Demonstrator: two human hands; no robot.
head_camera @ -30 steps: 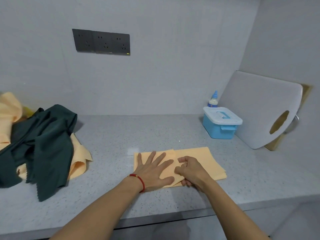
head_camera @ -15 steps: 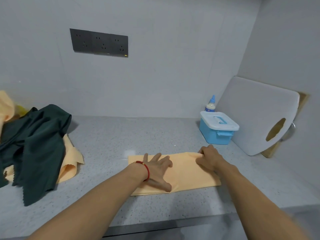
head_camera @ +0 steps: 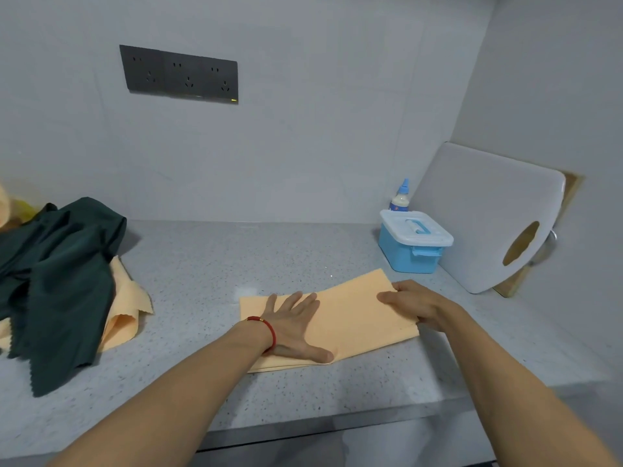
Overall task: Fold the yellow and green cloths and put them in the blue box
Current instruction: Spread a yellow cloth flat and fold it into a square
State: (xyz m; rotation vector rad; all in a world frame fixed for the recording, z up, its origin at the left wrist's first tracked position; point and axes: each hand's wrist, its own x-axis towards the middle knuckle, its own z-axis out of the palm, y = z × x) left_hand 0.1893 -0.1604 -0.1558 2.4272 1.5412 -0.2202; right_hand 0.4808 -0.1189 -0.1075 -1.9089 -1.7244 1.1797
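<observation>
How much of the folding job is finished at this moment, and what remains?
Done: one yellow cloth lies partly folded on the counter. In hand: the left hand presses it flat while the right hand holds its right edge. Left: the green cloth and the yellow one under it lie unfolded; the blue box has its lid on.

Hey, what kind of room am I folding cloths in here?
Probably a kitchen: a speckled stone countertop, a white cutting board leaning against the wall, and a row of wall sockets above the counter.
</observation>
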